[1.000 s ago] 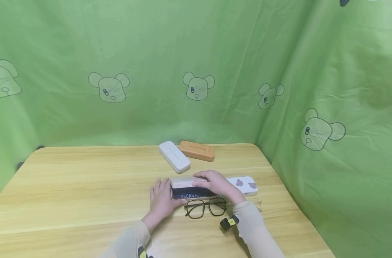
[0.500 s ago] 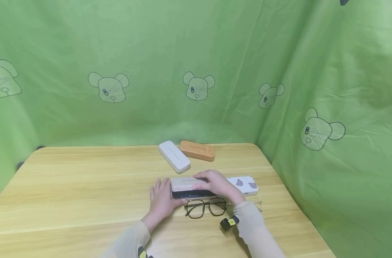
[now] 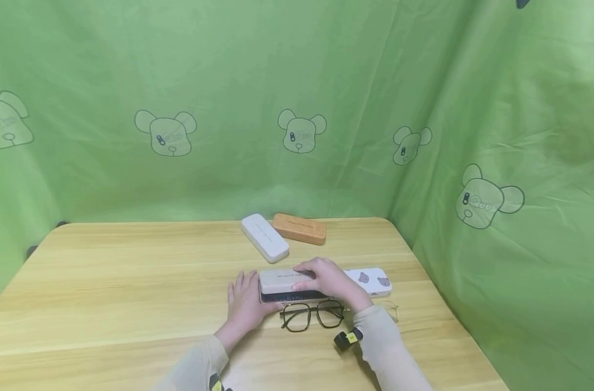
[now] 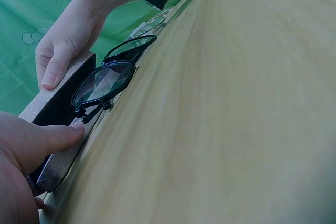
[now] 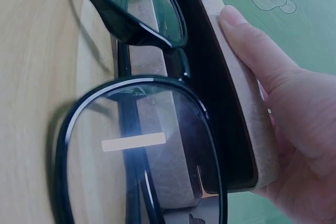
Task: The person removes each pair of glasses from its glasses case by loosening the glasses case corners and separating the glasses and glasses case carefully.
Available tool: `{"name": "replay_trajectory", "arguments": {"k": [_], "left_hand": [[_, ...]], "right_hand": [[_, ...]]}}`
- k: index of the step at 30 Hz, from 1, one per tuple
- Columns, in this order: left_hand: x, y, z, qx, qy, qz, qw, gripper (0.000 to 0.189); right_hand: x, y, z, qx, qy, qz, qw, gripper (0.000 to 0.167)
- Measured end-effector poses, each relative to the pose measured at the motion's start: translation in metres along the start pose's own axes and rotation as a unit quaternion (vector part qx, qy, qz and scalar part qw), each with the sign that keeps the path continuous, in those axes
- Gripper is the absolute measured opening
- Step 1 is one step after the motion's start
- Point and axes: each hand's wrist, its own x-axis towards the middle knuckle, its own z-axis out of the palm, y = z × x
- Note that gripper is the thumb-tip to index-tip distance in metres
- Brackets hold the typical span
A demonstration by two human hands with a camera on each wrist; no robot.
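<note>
A beige-grey glasses case point(image 3: 279, 282) lies across the table with its lid partly raised, showing a dark lining with lettering. Around its left end my left hand point(image 3: 245, 305) rests with spread fingers, the thumb touching the front side of the base point(image 4: 59, 166). My right hand point(image 3: 330, 281) pinches the lid point(image 5: 252, 129), thumb on its front edge and fingers over the top. Just in front of the case lie black-framed eyeglasses point(image 3: 314, 308), large in the right wrist view with a pale sticker point(image 5: 134, 141) on a lens.
A white case printed with bear heads point(image 3: 375, 281) lies right of the right hand, thin-rimmed glasses point(image 3: 390, 310) before it. Farther back lie a white case point(image 3: 265, 238) and an orange-brown case point(image 3: 299, 228). Green curtains point(image 3: 228, 179) stand behind and beside the wooden table point(image 3: 106, 288).
The lid under my right hand has tipped down toward the base; more of its top shows and less of the dark lining. My left hand has stayed in place.
</note>
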Motion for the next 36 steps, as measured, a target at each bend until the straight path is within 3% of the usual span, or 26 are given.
{"name": "replay_trajectory", "arguments": {"k": [16, 36], "left_hand": [[0.000, 0.001, -0.003, -0.002, -0.004, 0.000, 1.0000, 0.097], [-0.001, -0.001, -0.002, -0.002, 0.003, 0.005, 1.0000, 0.099]], "right_hand": [[-0.003, -0.007, 0.004, -0.060, 0.021, -0.001, 0.9980, 0.064], [-0.005, -0.016, 0.005, -0.058, 0.011, 0.037, 0.9976, 0.062]]}}
